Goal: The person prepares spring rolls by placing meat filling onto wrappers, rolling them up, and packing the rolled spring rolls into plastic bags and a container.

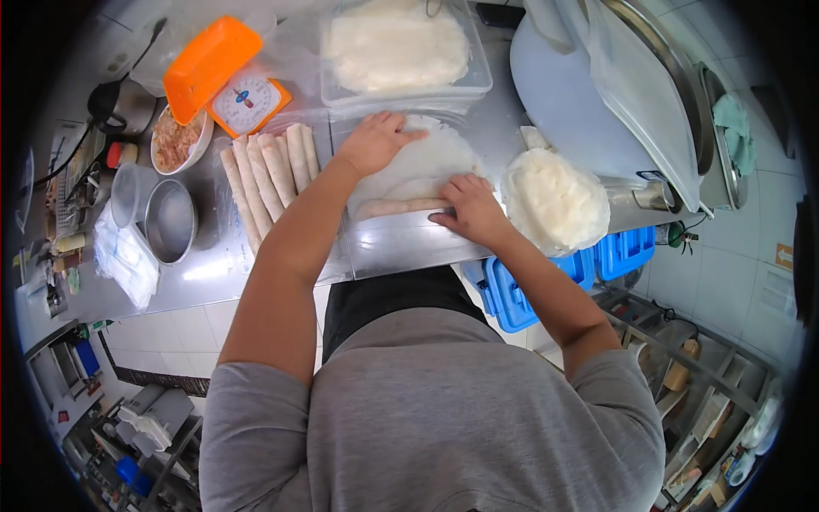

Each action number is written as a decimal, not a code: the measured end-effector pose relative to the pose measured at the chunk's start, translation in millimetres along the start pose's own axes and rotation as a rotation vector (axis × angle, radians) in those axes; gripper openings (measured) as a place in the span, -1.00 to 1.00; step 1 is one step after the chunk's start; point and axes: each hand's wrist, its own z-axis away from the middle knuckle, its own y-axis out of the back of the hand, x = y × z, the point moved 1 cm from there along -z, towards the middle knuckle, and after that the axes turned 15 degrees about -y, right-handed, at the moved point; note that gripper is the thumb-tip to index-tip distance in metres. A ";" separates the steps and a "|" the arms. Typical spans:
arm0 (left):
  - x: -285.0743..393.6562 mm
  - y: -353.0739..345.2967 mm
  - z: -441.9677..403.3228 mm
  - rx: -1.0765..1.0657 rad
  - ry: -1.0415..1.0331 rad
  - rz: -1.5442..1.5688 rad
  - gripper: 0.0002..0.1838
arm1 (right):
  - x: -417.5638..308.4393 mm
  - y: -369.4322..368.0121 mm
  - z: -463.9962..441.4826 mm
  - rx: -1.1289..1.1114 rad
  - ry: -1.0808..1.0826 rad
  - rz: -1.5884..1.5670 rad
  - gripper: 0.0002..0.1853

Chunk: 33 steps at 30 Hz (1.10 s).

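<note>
Orange wall sign (pixel 784 256), apparently an arrow

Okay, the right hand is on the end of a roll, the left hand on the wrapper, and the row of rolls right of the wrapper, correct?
No, the row of rolls is left of the wrapper, as the head view shows. The right hand is on the end of a roll, and the left hand on the wrapper.

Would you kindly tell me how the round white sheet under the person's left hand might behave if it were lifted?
The white sheet would probably droop, since it looks thin and lies spread flat. It may tear if tugged, as it seems slightly see-through. It is likely light for its width, having little visible thickness.
</note>
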 end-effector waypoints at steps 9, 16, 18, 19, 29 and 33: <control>128.5 6.0 21.1 0.107 0.181 -0.116 -0.59 | 6.7 -9.8 -1.5 0.053 0.097 -0.051 -0.63; 94.8 13.5 18.5 0.356 0.345 -0.250 -0.63 | 3.1 -16.5 13.3 0.058 0.152 -0.045 -0.68; 113.2 -2.2 21.8 0.215 0.241 0.150 -0.68 | 3.8 -20.2 12.8 0.084 0.140 -0.092 -0.68; 125.1 -8.8 24.3 0.140 0.183 0.350 -0.70 | 4.4 -20.0 13.2 0.097 0.131 -0.117 -0.68; 140.3 -28.3 96.8 0.119 0.338 0.115 -0.69 | 27.8 -9.0 31.9 0.077 0.090 -0.098 -0.69; 137.4 -29.4 109.9 0.110 0.322 0.144 -0.69 | 29.6 -5.2 37.1 0.107 0.022 -0.071 -0.68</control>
